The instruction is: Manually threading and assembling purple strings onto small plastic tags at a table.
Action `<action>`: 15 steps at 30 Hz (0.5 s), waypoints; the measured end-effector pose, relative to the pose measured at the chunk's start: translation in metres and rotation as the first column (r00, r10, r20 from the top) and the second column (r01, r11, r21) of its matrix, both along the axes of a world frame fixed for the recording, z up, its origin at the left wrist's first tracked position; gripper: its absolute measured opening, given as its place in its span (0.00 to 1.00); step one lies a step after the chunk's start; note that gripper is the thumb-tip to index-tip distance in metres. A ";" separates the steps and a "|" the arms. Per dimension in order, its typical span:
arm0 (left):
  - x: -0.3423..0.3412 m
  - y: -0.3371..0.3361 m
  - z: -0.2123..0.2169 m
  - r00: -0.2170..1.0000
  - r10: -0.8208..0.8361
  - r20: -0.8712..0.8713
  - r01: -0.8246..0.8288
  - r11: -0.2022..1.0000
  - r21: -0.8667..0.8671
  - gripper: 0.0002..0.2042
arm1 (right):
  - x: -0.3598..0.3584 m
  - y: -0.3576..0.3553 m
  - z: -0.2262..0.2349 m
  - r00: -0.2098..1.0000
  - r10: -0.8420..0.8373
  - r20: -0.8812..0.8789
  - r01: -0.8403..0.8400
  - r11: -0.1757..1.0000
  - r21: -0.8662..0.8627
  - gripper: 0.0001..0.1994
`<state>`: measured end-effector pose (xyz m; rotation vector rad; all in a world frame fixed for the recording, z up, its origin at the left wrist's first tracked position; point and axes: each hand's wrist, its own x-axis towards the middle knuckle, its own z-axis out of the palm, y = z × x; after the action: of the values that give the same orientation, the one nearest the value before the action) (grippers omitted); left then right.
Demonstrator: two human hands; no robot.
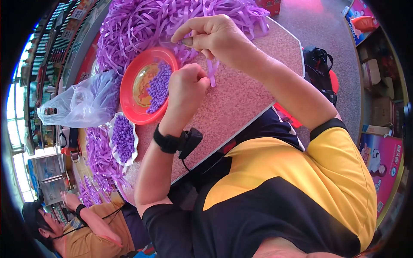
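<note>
— In the head view, what about the left hand (188, 88)?
— Curled into a fist at the right edge of the red plate (126, 96), just beside a purple ribbon strip (212, 73). Can't tell whether gripping anything.
— And the right hand (219, 38)?
— Farther out, before the big purple ribbon pile (142, 21), with forefinger and thumb bent close. Can't tell whether pinching something thin.
— And the small purple pieces (160, 88)?
— Heaped in the plate's right half; more in a white wavy-edged dish (134, 150).
— Beyond that?
— At left, a clear plastic bag (81, 101); at lower left, a co-worker (97, 232).
</note>
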<state>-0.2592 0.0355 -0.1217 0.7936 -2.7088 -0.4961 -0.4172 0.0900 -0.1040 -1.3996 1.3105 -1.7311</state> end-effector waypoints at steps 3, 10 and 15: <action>0.014 0.013 0.014 0.966 0.055 -0.254 0.058 0.907 0.416 0.04 | 0.003 -0.006 -0.007 0.999 0.044 -0.018 -0.042 0.994 0.104 0.13; 0.040 0.039 0.045 0.689 0.092 -0.719 0.465 0.705 0.535 0.03 | 0.026 -0.010 -0.019 0.983 0.176 -0.050 -0.155 0.947 0.280 0.10; 0.069 0.020 0.032 0.609 0.487 -0.625 0.550 0.309 0.776 0.05 | 0.032 0.001 -0.009 0.985 0.103 -0.136 -0.074 0.977 0.198 0.09</action>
<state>-0.1897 0.0554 -0.0896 0.4411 -1.2476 -2.0562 -0.3853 0.0908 -0.1128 -1.4707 1.4288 -1.4250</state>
